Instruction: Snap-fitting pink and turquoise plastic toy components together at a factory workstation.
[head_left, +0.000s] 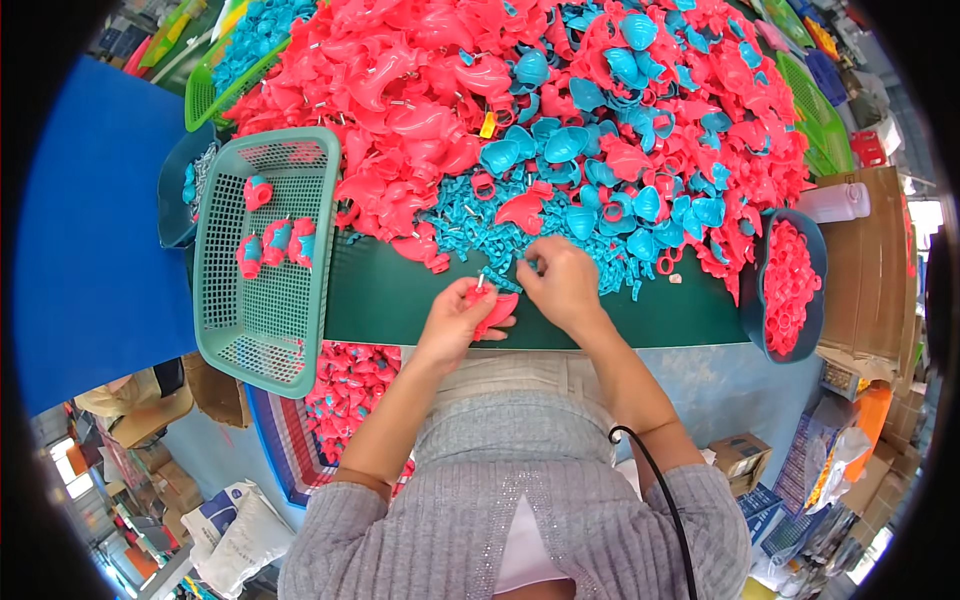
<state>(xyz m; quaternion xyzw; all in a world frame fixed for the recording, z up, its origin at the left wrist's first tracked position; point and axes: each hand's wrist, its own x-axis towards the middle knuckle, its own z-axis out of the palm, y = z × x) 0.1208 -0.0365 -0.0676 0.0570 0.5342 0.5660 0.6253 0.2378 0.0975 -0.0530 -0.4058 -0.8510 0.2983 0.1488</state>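
Observation:
My left hand grips a pink plastic toy shell with a small metal pin sticking up from it, just above the table's near edge. My right hand pinches a small blue plastic piece right beside it, at the foot of a strip of loose blue small parts. Behind them rises a big heap of pink shells mixed with blue shell-shaped parts on the green table.
A green mesh basket at the left holds three assembled pink-and-blue toys. A dark blue bowl at the right holds pink rings. A white bottle lies on a cardboard box. More pink parts sit in a sack below the table.

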